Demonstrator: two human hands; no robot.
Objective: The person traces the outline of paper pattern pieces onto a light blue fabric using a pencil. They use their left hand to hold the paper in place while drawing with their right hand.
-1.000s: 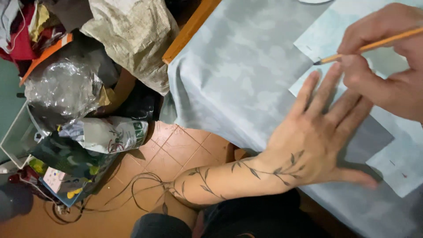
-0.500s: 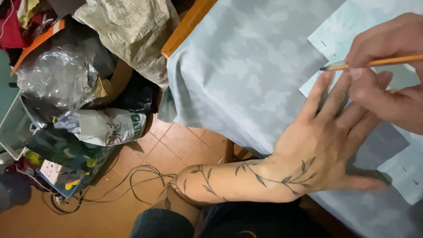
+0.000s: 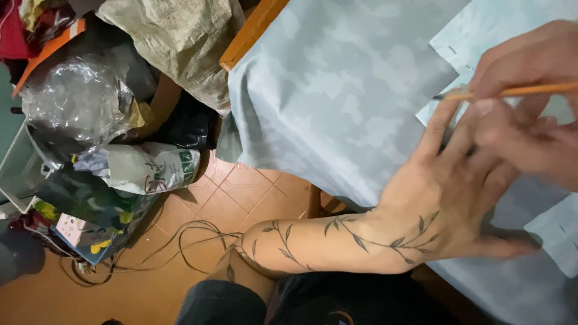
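My left hand (image 3: 448,198) lies flat, fingers spread, on pale paper sheets (image 3: 475,42) at the right of the table; a leafy vine pattern runs along its forearm. Just above it my right hand (image 3: 530,105) grips an orange pencil (image 3: 512,91), whose dark tip rests on the paper beside my left fingertips. The table is covered by a light blue-grey patterned cloth (image 3: 337,90).
A wooden table edge (image 3: 253,33) shows at the cloth's upper left. To the left on the tiled floor (image 3: 241,192) sit piled bags: a tan sack (image 3: 174,36), a clear plastic bag (image 3: 75,102), a white printed bag (image 3: 147,168). Thin cables (image 3: 180,241) loop on the floor.
The view has shifted, so both hands sit further right in frame. The pencil tip has stayed near my left fingertips; my left hand remains flat on the paper.
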